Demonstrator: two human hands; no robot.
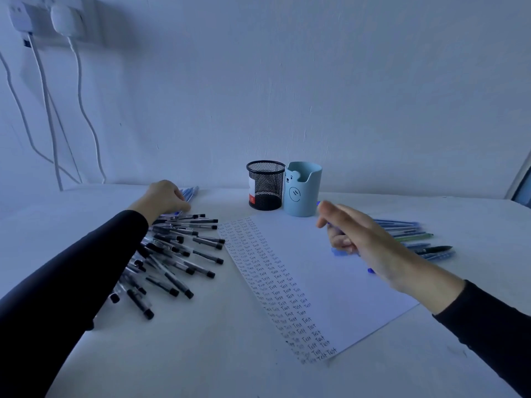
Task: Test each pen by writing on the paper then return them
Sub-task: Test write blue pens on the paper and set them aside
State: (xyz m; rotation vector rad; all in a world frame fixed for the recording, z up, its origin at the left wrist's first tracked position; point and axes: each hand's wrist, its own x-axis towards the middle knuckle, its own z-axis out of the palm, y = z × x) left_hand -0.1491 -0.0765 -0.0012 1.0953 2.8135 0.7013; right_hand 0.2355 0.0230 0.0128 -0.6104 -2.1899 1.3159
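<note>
L hand curls over black-capped pen pile; grip hidden, can't tell. R hand holds blue plastic pen, mostly covered, over white paper; black mesh cup behind.

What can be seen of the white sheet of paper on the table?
The sheet of paper is white, lying flat on the table, turned at an angle. Its left part is filled with columns of the handwritten word "Test" in dark ink; the rest is blank. The right hand, holding a blue pen, is above its right part; contact cannot be judged. Its far edge is near the light blue holder.
</note>
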